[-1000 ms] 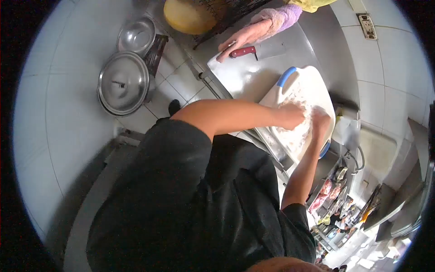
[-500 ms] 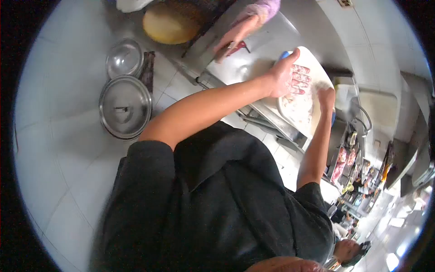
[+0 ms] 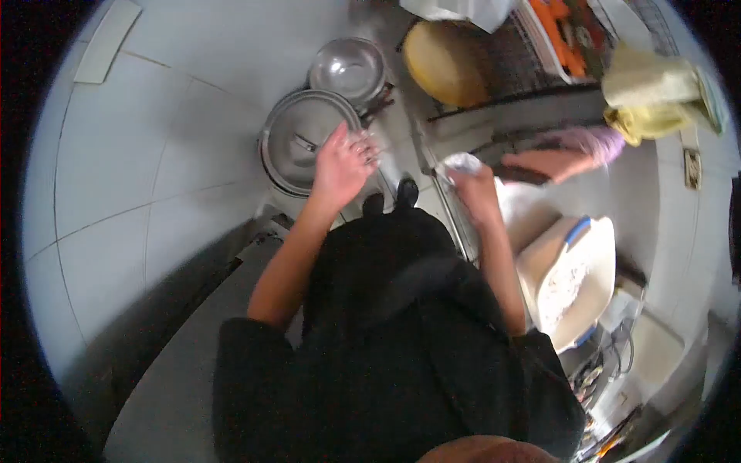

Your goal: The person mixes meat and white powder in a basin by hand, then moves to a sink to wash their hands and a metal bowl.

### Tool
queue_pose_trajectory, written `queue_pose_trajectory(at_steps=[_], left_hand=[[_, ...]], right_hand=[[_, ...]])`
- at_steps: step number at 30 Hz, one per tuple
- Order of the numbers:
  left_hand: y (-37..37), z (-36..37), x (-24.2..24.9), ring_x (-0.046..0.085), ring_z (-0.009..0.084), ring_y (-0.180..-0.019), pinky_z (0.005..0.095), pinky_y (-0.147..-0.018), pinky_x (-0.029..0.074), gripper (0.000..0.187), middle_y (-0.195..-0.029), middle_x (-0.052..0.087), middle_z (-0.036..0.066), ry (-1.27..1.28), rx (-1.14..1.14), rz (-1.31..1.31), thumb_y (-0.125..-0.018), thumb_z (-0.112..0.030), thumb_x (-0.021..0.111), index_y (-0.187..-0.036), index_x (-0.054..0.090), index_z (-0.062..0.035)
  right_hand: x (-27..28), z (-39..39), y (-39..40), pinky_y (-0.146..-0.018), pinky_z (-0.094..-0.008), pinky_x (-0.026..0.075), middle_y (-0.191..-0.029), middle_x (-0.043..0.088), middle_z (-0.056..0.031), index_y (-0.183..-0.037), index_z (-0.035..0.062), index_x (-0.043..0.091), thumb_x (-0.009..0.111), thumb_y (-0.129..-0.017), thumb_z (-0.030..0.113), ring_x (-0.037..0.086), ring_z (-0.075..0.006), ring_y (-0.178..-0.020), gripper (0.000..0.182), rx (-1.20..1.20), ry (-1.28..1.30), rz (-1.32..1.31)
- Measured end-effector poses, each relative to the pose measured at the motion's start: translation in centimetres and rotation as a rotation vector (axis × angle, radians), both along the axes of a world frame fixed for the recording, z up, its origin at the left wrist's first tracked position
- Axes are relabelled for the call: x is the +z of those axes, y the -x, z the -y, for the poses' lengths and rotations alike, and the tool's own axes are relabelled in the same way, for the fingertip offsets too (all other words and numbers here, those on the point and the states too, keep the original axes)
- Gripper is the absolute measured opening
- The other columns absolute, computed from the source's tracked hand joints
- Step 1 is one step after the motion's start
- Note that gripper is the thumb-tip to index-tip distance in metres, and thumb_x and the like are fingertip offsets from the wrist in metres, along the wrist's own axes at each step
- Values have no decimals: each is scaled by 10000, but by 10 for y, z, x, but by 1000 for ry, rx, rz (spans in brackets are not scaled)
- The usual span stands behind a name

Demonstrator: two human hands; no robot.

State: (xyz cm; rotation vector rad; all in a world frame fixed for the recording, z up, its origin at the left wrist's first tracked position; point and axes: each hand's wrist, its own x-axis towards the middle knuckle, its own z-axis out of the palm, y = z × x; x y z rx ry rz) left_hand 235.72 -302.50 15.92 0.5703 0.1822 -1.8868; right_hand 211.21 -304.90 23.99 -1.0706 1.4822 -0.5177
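Observation:
My left hand (image 3: 345, 171) is raised in front of a lidded steel pot (image 3: 289, 158), its fingers loosely bent, apart and coated in something white. Nothing is in it. My right hand (image 3: 477, 193) grips a small white bowl (image 3: 461, 163) at the counter's near edge. Whatever is in the bowl is too blurred to tell. To the right of that hand stands a cream tub (image 3: 532, 266) with blue handles, holding white, flour-like stuff with lumps in it.
Another person's hand (image 3: 540, 162) in a purple sleeve reaches over the steel counter (image 3: 629, 181). A steel bowl (image 3: 347, 71) is beyond the pot. A round yellowish board (image 3: 444, 65), a basket of orange things (image 3: 559, 35) and yellow cloth or bags (image 3: 648, 92) lie further off.
My left hand has left the tub and swung left toward the pot. My right hand has moved from the tub's far side to the counter edge and now holds a white bowl. The view has turned left.

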Motion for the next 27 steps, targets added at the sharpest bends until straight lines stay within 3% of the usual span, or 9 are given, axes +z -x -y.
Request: queue_pose_trajectory(at_steps=[2, 6, 8, 11, 14, 18, 23, 25, 27], left_hand=[[-26, -11, -5, 572, 240, -839, 368, -764, 445, 359, -893, 615, 94, -97, 177, 52, -905, -415, 490, -915, 581, -68], [-63, -51, -19, 539, 235, -843, 358, -746, 433, 324, -900, 569, 96, -348, 420, 183, -904, -400, 499, -858, 549, -83], [-77, -68, -24, 533, 231, -838, 356, -745, 430, 318, -896, 565, 91, -455, 514, 233, -906, -396, 497, -850, 544, -86], [-89, -80, -35, 529, 220, -830, 349, -747, 425, 308, -882, 565, 73, -555, 612, 255, -909, -389, 495, -843, 540, -91], [-92, -71, -47, 528, 212, -824, 343, -751, 422, 292, -872, 564, 58, -563, 650, 231, -914, -371, 494, -838, 540, -94], [-85, -41, -61, 532, 209, -817, 340, -749, 426, 271, -864, 563, 59, -614, 598, 206, -917, -348, 503, -823, 545, -97], [-82, -22, -90, 533, 212, -801, 347, -731, 433, 262, -836, 564, 61, -684, 522, 237, -914, -339, 515, -798, 551, -107], [-81, -24, -102, 534, 214, -793, 349, -720, 432, 257, -812, 565, 57, -749, 508, 275, -912, -335, 517, -794, 557, -111], [-81, -36, -111, 539, 209, -778, 344, -707, 427, 252, -789, 566, 51, -780, 499, 272, -911, -332, 519, -793, 565, -113]], right_hand=[[-45, 52, -42, -562, -263, 414, -756, 614, -52, -849, -9, 618, 564, -763, 83, 527, -113, -644, 137, -83, 37, 41], [-258, 197, -58, -574, -294, 429, -836, 627, -22, -973, 27, 615, 535, -843, 173, 539, -128, -656, 212, -128, 76, 66], [-302, 249, -74, -582, -307, 437, -860, 612, -23, -1028, 37, 586, 514, -862, 188, 536, -132, -674, 235, -72, -29, -103], [-378, 291, -74, -591, -320, 447, -872, 601, -35, -1030, 34, 582, 512, -865, 188, 542, -155, -702, 235, -167, -155, 150], [-411, 304, -74, -606, -332, 457, -872, 606, -53, -1023, 35, 580, 512, -867, 194, 555, -186, -724, 233, -301, -169, 204], [-397, 304, -91, -576, -377, 475, -855, 608, -97, -1013, 41, 593, 494, -861, 179, 577, -232, -681, 228, -313, -271, 100], [-514, 326, -86, -552, -406, 474, -755, 616, -122, -942, -14, 614, 509, -838, 210, 590, -239, -632, 269, 173, 199, -206], [-550, 336, -97, -546, -409, 471, -720, 614, -122, -913, -31, 620, 525, -823, 225, 593, -238, -621, 287, 159, 144, -229], [-576, 346, -118, -544, -402, 466, -689, 608, -113, -882, -41, 625, 552, -801, 241, 592, -232, -617, 303, -79, -139, -156]])
